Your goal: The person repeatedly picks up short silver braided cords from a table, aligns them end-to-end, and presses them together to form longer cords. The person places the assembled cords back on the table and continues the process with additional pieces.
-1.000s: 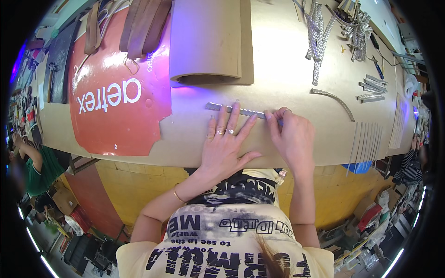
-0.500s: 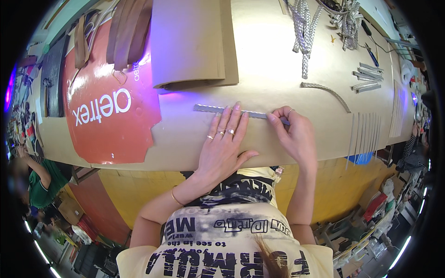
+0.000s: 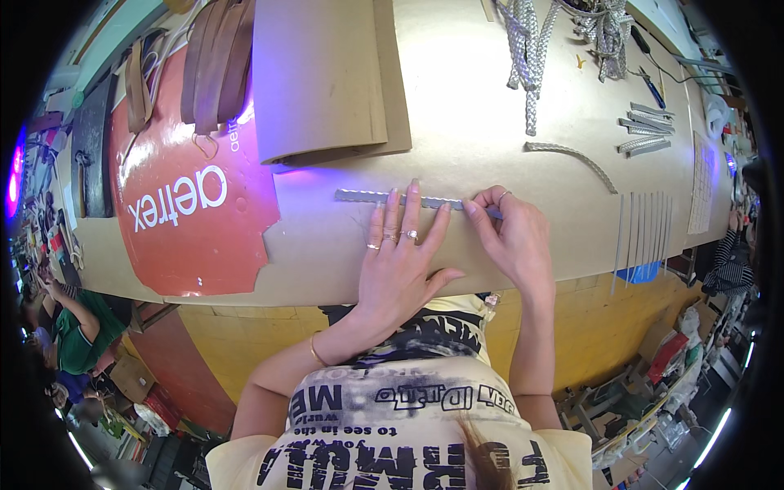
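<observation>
A narrow grey strip with a wavy, braid-like edge lies flat across the brown-covered table in front of me. My left hand rests over its middle, fingers stretched out and spread, the fingertips pressing on the strip. At the strip's right end my right hand is closed in a pinch, thumb and index finger on it. Part of the strip is hidden under my fingers. Beyond my right hand lies a curved piece of grey braided cord, touched by neither hand.
A folded brown board and red sheet lie left, with brown straps behind. Far right are braided bundles, short braid pieces and a blue-handled tool. Thin strips overhang the front edge. A green-shirted person is left.
My left hand has slid slightly right along the strip, its fingers spreading wider. My right hand keeps its pinch at the right end. The whole view has shifted a little.
</observation>
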The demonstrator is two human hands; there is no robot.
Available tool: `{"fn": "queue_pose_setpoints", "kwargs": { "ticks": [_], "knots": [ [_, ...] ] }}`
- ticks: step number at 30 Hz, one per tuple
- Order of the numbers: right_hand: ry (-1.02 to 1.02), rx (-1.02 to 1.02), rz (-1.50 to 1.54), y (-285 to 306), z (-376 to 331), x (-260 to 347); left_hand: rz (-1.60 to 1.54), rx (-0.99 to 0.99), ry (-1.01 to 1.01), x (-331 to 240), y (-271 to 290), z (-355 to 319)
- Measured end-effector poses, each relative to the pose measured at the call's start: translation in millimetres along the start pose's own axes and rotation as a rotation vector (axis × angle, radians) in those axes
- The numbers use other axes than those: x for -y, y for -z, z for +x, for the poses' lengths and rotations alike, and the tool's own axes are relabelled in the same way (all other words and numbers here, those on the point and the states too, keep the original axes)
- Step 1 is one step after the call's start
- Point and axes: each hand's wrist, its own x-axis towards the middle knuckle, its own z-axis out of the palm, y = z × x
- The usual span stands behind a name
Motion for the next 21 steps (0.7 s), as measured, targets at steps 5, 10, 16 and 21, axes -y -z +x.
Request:
{"fn": "queue_pose_setpoints", "kwargs": {
  "ticks": [5,10,16,21],
  "knots": [
    [0.007,-0.039,-0.030,-4,-2,2,0.011,0.001,0.023,-9,-2,3],
    [-0.031,-0.138,0.084,-4,-9,-6,0.051,0.010,-0.005,-12,-5,3],
    [-0.058,-0.163,0.404,-3,-15,-33,-0.096,0.052,-0.086,-5,-11,7],
    [-0.096,-0.189,0.391,-7,-14,-35,-0.096,0.038,-0.086,-7,-12,7]
  ]
}}
